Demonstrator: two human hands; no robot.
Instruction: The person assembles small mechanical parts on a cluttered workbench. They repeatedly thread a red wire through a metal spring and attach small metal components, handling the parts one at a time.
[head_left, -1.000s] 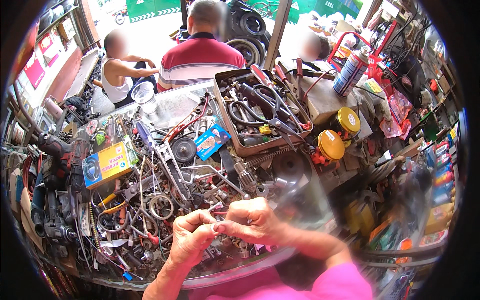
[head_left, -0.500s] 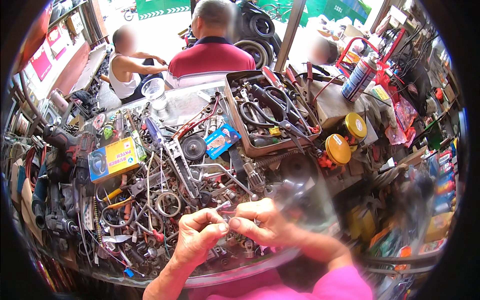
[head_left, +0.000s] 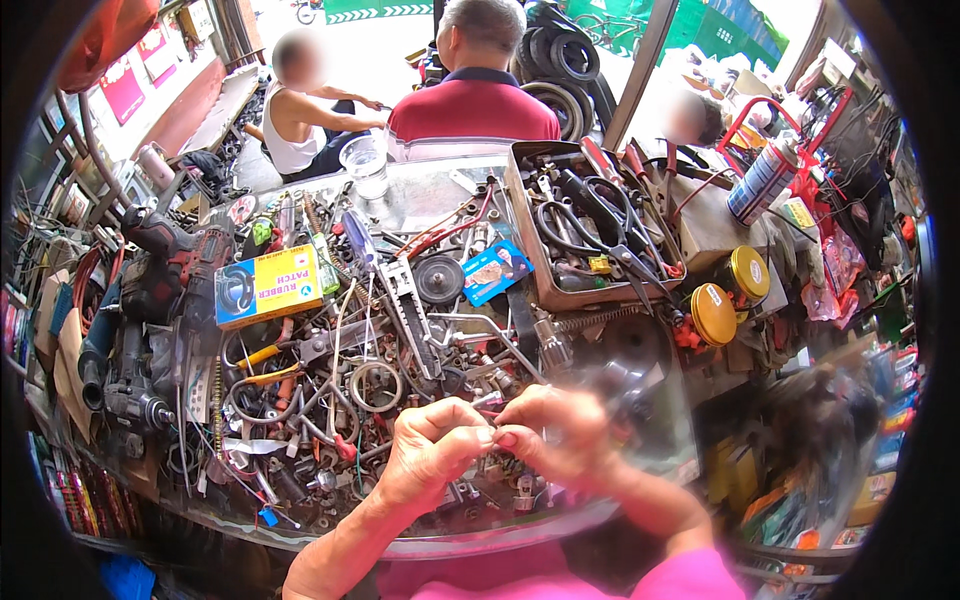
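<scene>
My left hand and my right hand meet over the front part of the cluttered glass-topped bench. Thumb and fingers of each are pinched, and the tips nearly touch. Whatever lies between them is too small or too covered to make out. Beneath and left of them spreads a heap of metal parts, with a metal ring, a vernier caliper and a bent metal rod. A drill chuck lies just beyond my right hand.
A metal box of tools, with scissors on top, stands at the back right. Beside it are yellow-lidded tins and a spray can. Cordless drills and a yellow carton lie left. Two people sit beyond the bench; another head shows farther right.
The whole view has shifted, so the bench and people appear farther right and slightly higher. My hands stay pinched together, and the right one is slightly blurred.
</scene>
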